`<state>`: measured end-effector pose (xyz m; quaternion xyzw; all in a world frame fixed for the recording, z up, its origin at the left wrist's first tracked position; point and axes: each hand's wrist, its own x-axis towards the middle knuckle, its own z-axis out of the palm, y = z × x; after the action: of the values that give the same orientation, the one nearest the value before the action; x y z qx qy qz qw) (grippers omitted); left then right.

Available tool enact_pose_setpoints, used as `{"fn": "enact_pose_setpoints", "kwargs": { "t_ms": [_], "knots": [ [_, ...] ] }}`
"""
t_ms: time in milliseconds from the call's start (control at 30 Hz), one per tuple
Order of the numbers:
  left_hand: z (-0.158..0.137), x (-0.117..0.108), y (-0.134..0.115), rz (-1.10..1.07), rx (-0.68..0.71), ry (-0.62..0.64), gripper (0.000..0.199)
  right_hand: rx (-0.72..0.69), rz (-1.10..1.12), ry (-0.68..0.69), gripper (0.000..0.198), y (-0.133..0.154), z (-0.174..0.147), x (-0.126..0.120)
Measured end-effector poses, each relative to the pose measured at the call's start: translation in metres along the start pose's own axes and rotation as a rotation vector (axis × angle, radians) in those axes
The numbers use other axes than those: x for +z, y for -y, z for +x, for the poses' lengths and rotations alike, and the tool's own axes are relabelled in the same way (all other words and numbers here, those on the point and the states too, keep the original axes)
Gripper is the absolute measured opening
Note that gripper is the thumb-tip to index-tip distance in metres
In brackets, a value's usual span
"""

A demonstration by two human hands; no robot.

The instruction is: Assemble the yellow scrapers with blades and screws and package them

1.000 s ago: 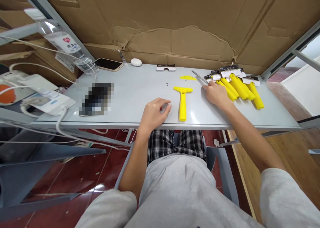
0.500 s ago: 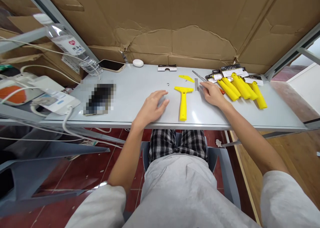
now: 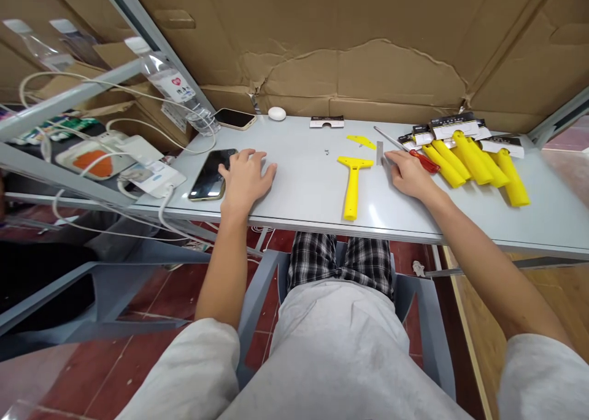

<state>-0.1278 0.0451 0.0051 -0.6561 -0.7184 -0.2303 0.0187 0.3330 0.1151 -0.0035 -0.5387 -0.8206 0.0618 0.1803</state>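
My left hand [image 3: 246, 178] lies with spread fingers at the right edge of a dark phone [image 3: 209, 178], its fingertips overlapping that edge; it holds nothing. On the tabletop my right hand [image 3: 411, 173] rests loosely, fingers stretched toward a small metal blade [image 3: 380, 153] without gripping it. Between the hands is a yellow T-shaped scraper handle [image 3: 352, 190]. Behind it sit a yellow clamp plate [image 3: 361, 141] and tiny screws [image 3: 326, 152]. A screwdriver with a red handle [image 3: 424, 161] lies just beyond my right hand, partly against the yellow scrapers.
Several yellow scrapers [image 3: 473, 159] with black-and-white cards are piled at the right. Along the back are a cardboard label [image 3: 326, 122], a white oval case [image 3: 277, 113] and another phone [image 3: 235, 119]. A water bottle [image 3: 177, 89], power strip [image 3: 151, 168] and cables crowd the left.
My left hand has moved left across the table to the phone's edge. My right hand stays beside the blade. The view has shifted a little to the left.
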Motion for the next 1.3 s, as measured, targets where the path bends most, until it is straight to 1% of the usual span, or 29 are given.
{"fn": "enact_pose_setpoints", "kwargs": {
  "t_ms": [100, 167, 267, 367, 500, 700, 833, 1000, 1100, 1200, 1267, 1300],
  "knots": [
    [0.011, -0.004, 0.003, 0.054, -0.059, 0.05, 0.056, -0.001, 0.013, 0.014, 0.075, 0.002, -0.001, 0.0],
    [0.014, -0.008, 0.0, 0.08, -0.074, 0.07, 0.058, -0.001, 0.017, 0.019, 0.076, 0.003, -0.001, 0.0],
    [0.016, -0.014, -0.007, 0.094, -0.046, 0.078, 0.06, 0.0, 0.021, 0.022, 0.077, 0.003, -0.001, 0.0],
    [0.019, -0.013, -0.015, 0.081, 0.009, 0.083, 0.054, -0.007, 0.023, 0.023, 0.077, 0.002, -0.002, 0.0],
    [0.031, -0.002, -0.028, 0.039, 0.116, 0.086, 0.05, -0.011, 0.012, 0.016, 0.076, 0.001, -0.001, 0.001],
    [0.048, 0.029, -0.043, -0.081, 0.379, 0.092, 0.053, -0.029, 0.026, -0.005, 0.073, -0.008, 0.001, 0.006],
    [0.051, 0.043, -0.041, -0.124, 0.419, 0.072, 0.045, -0.062, 0.067, -0.036, 0.069, -0.017, 0.004, 0.012],
    [0.054, 0.045, -0.037, -0.159, 0.442, 0.031, 0.043, -0.069, 0.087, -0.044, 0.067, -0.019, 0.004, 0.014],
    [0.067, 0.053, -0.045, -0.314, 0.446, 0.056, 0.04, -0.074, 0.08, -0.041, 0.067, -0.017, 0.003, 0.012],
    [0.087, 0.069, -0.058, -0.613, 0.358, 0.139, 0.041, -0.063, 0.069, -0.03, 0.068, -0.017, 0.003, 0.01],
    [0.095, 0.079, -0.065, -0.753, 0.303, 0.143, 0.045, -0.06, 0.065, -0.02, 0.067, -0.016, 0.003, 0.008],
    [0.096, 0.083, -0.067, -0.779, 0.294, 0.13, 0.048, -0.068, 0.06, -0.011, 0.067, -0.015, 0.003, 0.007]
  ]
}}
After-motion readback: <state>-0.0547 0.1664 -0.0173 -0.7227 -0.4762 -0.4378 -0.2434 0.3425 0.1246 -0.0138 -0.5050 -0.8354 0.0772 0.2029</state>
